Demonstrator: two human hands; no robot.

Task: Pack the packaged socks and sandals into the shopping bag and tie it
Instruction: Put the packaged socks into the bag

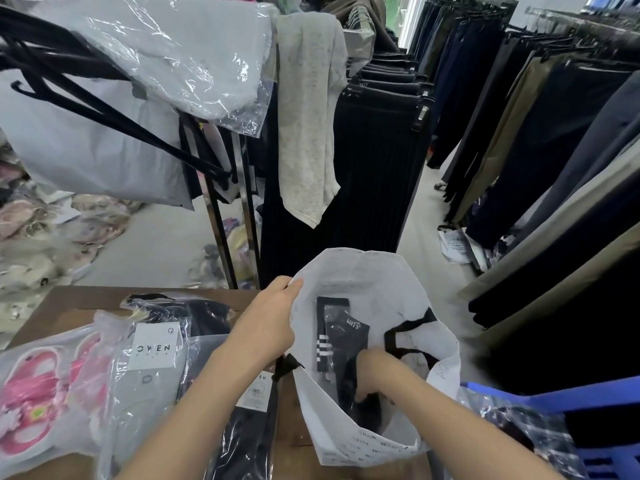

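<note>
Racks of dark hanging trousers point(519, 140) stand beyond a brown wooden table point(79, 301). Left hand point(273, 315), arm extended forward, pinches the left rim of the open white plastic shopping bag point(441, 344). Right hand point(374, 372) reaches down inside the bag, fingers curled around the black packaged socks point(337, 336), whose long axis runs from that hand toward the far rim. Pink sandals in clear wrap point(31, 400) lie left of the left forearm.
</note>
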